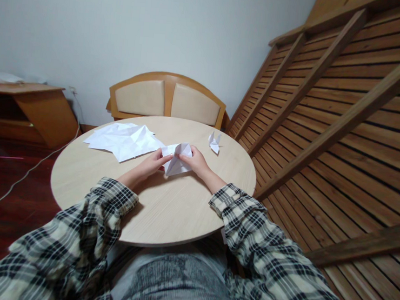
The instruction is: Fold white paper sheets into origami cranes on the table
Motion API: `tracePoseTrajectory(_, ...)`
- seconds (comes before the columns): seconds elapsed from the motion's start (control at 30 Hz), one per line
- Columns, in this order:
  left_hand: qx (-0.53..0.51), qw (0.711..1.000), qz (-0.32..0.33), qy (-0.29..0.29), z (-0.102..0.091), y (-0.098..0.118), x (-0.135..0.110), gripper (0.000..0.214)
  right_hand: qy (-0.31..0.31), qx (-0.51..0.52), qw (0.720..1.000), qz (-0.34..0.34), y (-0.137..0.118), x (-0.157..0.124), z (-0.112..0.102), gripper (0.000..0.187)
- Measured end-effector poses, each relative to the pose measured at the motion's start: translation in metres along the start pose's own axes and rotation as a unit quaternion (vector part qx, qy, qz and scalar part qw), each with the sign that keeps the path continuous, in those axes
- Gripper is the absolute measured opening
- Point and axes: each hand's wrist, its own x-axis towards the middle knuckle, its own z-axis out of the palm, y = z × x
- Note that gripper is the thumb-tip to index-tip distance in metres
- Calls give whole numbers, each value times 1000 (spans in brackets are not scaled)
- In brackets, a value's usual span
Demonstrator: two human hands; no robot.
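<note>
Between my two hands is a piece of folded white paper (177, 167), held just above the middle of the round table (180, 213). My left hand (154, 162) is closed on its left side, with the thumb lying over the front. On the other side my right hand (198, 161) pinches the right part, its thumb pressed on an upper flap. The paper's lower end comes to a point. To the left lie several creased white sheets (126, 139), spread over one another. A small folded paper crane (214, 143) stands at the table's right.
Behind the table is a wooden headboard (171, 80) with two beige panels, against a pale wall. A slatted wooden frame (328, 124) leans close on the right. A brown desk (28, 111) stands at left, and a white cable (26, 174) runs along the floor.
</note>
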Motion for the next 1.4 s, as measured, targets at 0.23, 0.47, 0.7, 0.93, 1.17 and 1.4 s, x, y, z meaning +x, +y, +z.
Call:
tracePoseTrajectory(0.23,21,997,63,-39,5,0,0,37,-2,-31,999,-10,-1,-1,3,35)
tracePoseTrajectory(0.47,6,999,33,-19,5,-3,0,36,-42,-29,997,-60,-4,-3,3,22)
tracePoseTrajectory(0.7,18,999,29,31,4,0,-1,34,-64,40,995,-68,-1,-2,4,34)
tracePoseTrajectory(0.93,34,998,35,46,-1,-6,3,27,-85,33,994,-53,-7,-5,3,38)
tracePoseTrajectory(1.17,25,998,35,51,1,-6,1,30,-81,11,995,-63,-7,-5,2,29)
tracePoseTrajectory(1.4,17,998,46,50,2,-3,0,32,-90,21,994,-50,-10,-7,1,31)
